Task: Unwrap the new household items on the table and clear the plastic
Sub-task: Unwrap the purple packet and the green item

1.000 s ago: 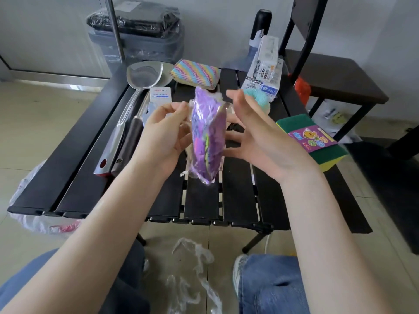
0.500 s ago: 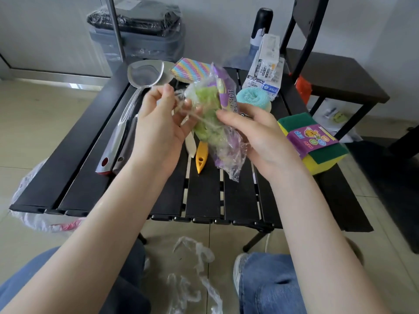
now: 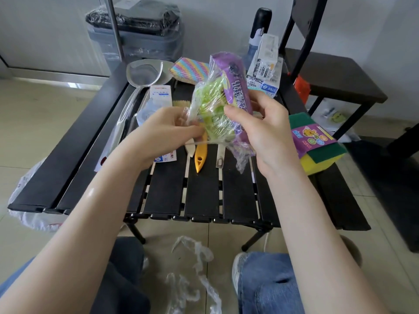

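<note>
I hold a clear plastic packet (image 3: 223, 103) with a purple printed label and green scrubbers inside, above the black slatted table (image 3: 204, 196). My right hand (image 3: 260, 130) grips the packet's purple side, thumb on the front. My left hand (image 3: 163, 130) pinches the clear plastic at the packet's left edge. On the table lie a green and yellow sponge pack (image 3: 317, 143), a rainbow-striped sponge (image 3: 190, 69), a steel spatula (image 3: 140, 80), a white box (image 3: 159, 96) and an orange-handled tool (image 3: 200, 152).
Crumpled clear plastic (image 3: 192, 268) lies on the floor between my knees. A white plastic bag (image 3: 29, 200) sits left of the table. A wrapped grey bin (image 3: 136, 30) stands behind, a black chair (image 3: 328, 75) at the right, and a wrapped carton pack (image 3: 265, 66) at the back.
The packet has turned from edge-on to showing its green contents and label. My right hand closed round its purple side and my left hand moved lower to pinch the plastic.
</note>
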Action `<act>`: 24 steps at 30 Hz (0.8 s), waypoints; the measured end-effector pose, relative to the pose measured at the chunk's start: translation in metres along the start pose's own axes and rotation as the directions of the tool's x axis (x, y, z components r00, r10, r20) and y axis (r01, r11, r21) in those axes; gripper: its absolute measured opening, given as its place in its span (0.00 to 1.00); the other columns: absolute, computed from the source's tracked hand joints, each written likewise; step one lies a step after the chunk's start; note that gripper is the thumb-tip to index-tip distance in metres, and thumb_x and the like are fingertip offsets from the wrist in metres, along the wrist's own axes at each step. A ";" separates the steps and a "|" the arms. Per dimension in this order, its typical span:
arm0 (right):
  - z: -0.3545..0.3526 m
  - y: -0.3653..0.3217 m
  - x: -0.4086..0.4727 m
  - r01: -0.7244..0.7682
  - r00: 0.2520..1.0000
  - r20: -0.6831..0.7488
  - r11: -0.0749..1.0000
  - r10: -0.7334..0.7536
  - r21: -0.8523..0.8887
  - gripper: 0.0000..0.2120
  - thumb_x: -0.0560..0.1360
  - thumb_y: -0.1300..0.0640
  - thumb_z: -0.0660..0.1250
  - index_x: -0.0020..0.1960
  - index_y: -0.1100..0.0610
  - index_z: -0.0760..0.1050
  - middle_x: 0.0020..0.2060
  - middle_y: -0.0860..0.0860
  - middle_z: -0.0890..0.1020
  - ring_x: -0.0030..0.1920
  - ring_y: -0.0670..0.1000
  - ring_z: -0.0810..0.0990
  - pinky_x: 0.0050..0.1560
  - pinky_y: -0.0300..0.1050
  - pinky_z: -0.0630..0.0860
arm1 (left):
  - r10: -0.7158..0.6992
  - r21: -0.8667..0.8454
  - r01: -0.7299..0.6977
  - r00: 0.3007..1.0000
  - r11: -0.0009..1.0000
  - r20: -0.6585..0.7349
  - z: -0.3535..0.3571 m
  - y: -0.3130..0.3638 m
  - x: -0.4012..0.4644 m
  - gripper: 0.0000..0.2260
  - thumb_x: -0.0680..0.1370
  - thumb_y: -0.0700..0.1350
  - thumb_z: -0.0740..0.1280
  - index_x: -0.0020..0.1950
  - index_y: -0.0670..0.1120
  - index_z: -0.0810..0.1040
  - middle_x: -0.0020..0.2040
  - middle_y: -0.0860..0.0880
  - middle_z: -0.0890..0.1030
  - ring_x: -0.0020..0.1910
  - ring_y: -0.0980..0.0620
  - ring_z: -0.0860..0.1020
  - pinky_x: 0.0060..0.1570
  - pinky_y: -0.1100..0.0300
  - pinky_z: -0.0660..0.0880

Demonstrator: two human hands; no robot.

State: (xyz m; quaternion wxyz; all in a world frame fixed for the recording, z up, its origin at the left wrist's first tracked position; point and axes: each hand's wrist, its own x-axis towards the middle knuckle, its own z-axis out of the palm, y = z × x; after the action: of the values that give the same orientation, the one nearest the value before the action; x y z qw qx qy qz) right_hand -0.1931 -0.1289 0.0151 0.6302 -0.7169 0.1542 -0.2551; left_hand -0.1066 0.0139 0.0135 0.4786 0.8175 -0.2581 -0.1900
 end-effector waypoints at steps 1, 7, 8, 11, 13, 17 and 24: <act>0.000 0.000 0.000 0.006 1.000 -0.005 1.000 -0.006 -0.008 0.12 0.74 0.61 0.71 0.57 0.58 0.78 0.45 0.48 0.83 0.45 0.46 0.84 0.42 0.43 0.82 | 0.011 0.007 -0.011 1.000 1.000 0.005 -0.002 0.000 -0.001 0.02 0.76 0.45 0.69 0.44 0.48 0.78 0.41 0.50 0.82 0.42 0.54 0.79 0.50 0.57 0.74; 0.000 0.002 0.003 0.056 0.998 -0.033 0.996 -0.058 -0.067 0.07 0.77 0.54 0.67 0.54 0.46 0.74 0.47 0.48 0.81 0.48 0.45 0.81 0.49 0.46 0.81 | -0.024 -0.372 -0.009 0.996 0.928 -0.083 0.000 0.001 0.002 0.07 0.79 0.48 0.65 0.41 0.48 0.76 0.34 0.56 0.83 0.38 0.62 0.79 0.45 0.67 0.76; 0.001 0.002 0.003 0.060 0.998 -0.031 0.996 -0.062 -0.062 0.07 0.77 0.54 0.67 0.54 0.46 0.74 0.49 0.50 0.81 0.49 0.47 0.81 0.52 0.50 0.80 | -0.048 -0.415 0.006 0.995 0.910 -0.091 0.002 0.001 0.003 0.08 0.79 0.48 0.64 0.42 0.48 0.75 0.33 0.56 0.82 0.38 0.62 0.80 0.47 0.65 0.76; 0.003 0.004 0.005 0.034 0.999 -0.030 0.999 -0.034 0.010 0.09 0.78 0.54 0.66 0.57 0.47 0.74 0.54 0.53 0.81 0.54 0.51 0.81 0.59 0.56 0.77 | -0.108 -0.647 0.067 0.994 0.759 -0.024 0.006 0.005 0.003 0.09 0.81 0.47 0.62 0.42 0.47 0.73 0.31 0.55 0.81 0.35 0.59 0.81 0.40 0.64 0.78; 0.006 0.004 0.005 0.003 0.999 -0.040 0.997 0.000 0.078 0.11 0.77 0.56 0.67 0.59 0.51 0.75 0.54 0.54 0.81 0.55 0.52 0.81 0.59 0.57 0.77 | -0.130 -0.735 0.085 0.992 0.672 -0.005 0.009 0.009 0.001 0.08 0.81 0.45 0.61 0.43 0.45 0.72 0.30 0.53 0.78 0.31 0.58 0.79 0.33 0.67 0.77; 0.007 0.001 0.005 -0.074 0.995 -0.044 0.970 0.087 0.233 0.16 0.74 0.56 0.69 0.61 0.55 0.76 0.55 0.57 0.81 0.56 0.56 0.81 0.59 0.60 0.77 | -0.161 -0.820 0.142 0.985 0.555 0.061 0.011 0.013 0.004 0.05 0.82 0.46 0.61 0.48 0.47 0.71 0.25 0.54 0.67 0.23 0.59 0.67 0.24 0.68 0.69; -0.002 -0.006 0.009 -0.219 0.969 -0.010 0.883 0.245 0.415 0.16 0.79 0.63 0.63 0.67 0.61 0.72 0.57 0.57 0.82 0.53 0.53 0.83 0.49 0.46 0.82 | 0.032 -0.474 -0.138 0.974 0.870 -0.225 0.015 0.017 -0.003 0.05 0.80 0.49 0.63 0.46 0.49 0.73 0.25 0.57 0.64 0.24 0.58 0.61 0.23 0.67 0.58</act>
State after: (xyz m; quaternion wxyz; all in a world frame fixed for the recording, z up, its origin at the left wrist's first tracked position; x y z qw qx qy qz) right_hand -0.1876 -0.1349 0.0227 0.7875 -0.5365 0.2014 -0.2267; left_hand -0.1211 -0.0017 0.0218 0.7009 0.6741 -0.1861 -0.1402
